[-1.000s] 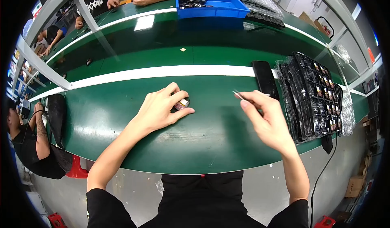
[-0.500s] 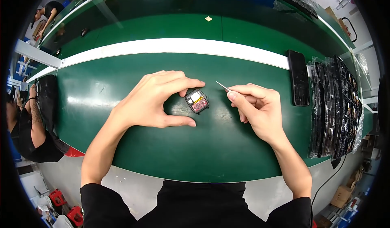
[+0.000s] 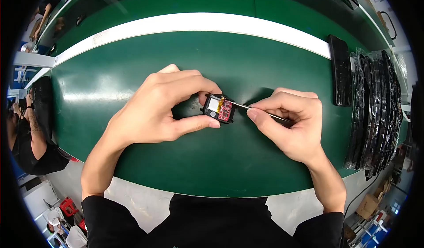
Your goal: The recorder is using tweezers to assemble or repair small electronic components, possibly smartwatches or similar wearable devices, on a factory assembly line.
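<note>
A small black watch-like device case (image 3: 225, 111) lies open-side up, showing a red circuit board, a silvery block and a strip of yellow tape. My left hand (image 3: 161, 102) grips its sides between thumb and fingers, just above or on the green table. Between thumb and fingertips my right hand (image 3: 291, 122) holds a slim pointed metal tool (image 3: 243, 105). The tip reaches the upper right edge of the case, by the red board. Whether it touches the board is too small to tell.
A white rail (image 3: 194, 22) crosses the back of the green table (image 3: 212, 164). At right, a black phone-like slab (image 3: 339, 71) stands beside several stacked black trays in clear plastic (image 3: 373, 111). A black bag (image 3: 43, 106) hangs at the left edge, near another person (image 3: 33, 146).
My left hand has closed on the device case, which is now turned with its red board to the right. My right hand brought the tool's tip to it. The view has shifted.
</note>
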`<state>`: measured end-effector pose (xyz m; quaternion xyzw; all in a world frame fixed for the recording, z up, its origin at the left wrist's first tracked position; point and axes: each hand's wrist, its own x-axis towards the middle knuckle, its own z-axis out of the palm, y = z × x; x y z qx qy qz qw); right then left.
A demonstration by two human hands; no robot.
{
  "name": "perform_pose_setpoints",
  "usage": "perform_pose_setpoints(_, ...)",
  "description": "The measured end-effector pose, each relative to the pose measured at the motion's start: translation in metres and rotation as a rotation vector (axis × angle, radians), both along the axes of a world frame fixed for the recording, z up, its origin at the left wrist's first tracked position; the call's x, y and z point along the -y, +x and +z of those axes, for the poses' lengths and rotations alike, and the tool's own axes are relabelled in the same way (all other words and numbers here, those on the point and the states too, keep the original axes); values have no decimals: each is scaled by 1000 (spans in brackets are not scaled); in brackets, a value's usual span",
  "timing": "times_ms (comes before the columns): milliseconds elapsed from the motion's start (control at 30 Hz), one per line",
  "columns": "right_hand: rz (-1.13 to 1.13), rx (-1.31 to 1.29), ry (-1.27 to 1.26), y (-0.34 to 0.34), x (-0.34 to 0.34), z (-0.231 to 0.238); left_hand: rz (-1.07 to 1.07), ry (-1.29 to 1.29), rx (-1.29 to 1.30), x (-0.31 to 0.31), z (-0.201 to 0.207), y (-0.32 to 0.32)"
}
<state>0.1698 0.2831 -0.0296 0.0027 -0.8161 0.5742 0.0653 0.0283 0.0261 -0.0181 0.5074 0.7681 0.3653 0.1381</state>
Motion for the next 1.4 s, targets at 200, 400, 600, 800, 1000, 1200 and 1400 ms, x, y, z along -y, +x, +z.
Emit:
perform_pose_setpoints(200,-4,-104,175,-5,12,-1,-5,-21,28,0,-2,-3)
perform_pose_setpoints(400,-29,-135,167,-3,9,-2,7,-42,64,-1,1,-3)
perform_pose_setpoints(600,-58,-162,204,-6,14,-3,-3,-38,47,0,-2,-6)
perform_pose_setpoints(800,2,-148,215,-4,11,-4,-13,-31,37,1,-4,-9)
perform_pose_setpoints(1000,-8,-226,347,-3,13,-6,-23,-8,30,3,-8,-9)
perform_pose_setpoints(1200,-20,-239,381,-1,15,-5,-22,15,55,3,-9,-9)
perform_pose_setpoints(1400,-18,-228,362,-1,13,-6,-10,33,63,2,-9,-8)
